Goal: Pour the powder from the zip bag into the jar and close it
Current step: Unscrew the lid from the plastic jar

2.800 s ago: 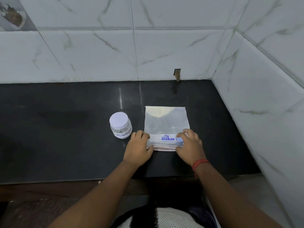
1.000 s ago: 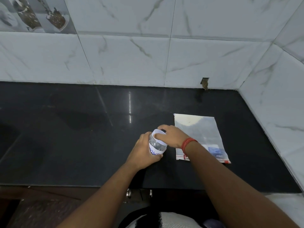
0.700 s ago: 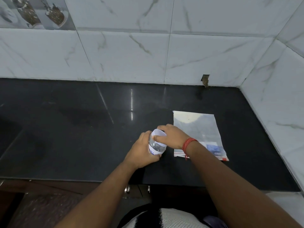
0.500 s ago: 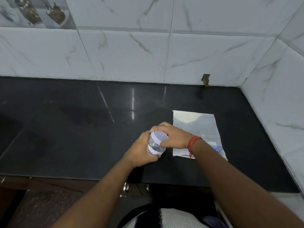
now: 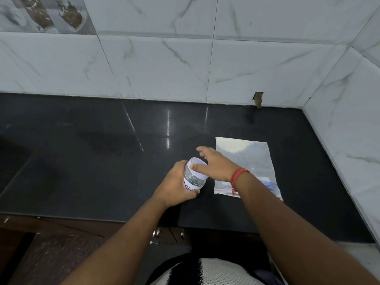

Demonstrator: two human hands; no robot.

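A small clear jar (image 5: 194,181) with a white lid (image 5: 199,171) and a white label is tilted to the right above the black counter (image 5: 102,161). My left hand (image 5: 174,187) is wrapped around its body. My right hand (image 5: 216,165) hovers at the lid with fingers spread; only the thumb touches the lid's rim. The zip bag (image 5: 251,161) lies flat on the counter just right of the jar, pale powder showing at its far end, its printed zip end toward me and partly hidden by my right wrist.
White marble-pattern tiled walls (image 5: 164,64) close off the back and the right side (image 5: 349,130) of the counter. The counter's front edge (image 5: 82,217) runs near my body, with cabinet handles (image 5: 157,233) below it.
My hands left the zip bag and took up the jar. In the last half second my right hand's fingers opened out from around the lid, while my left hand kept its hold.
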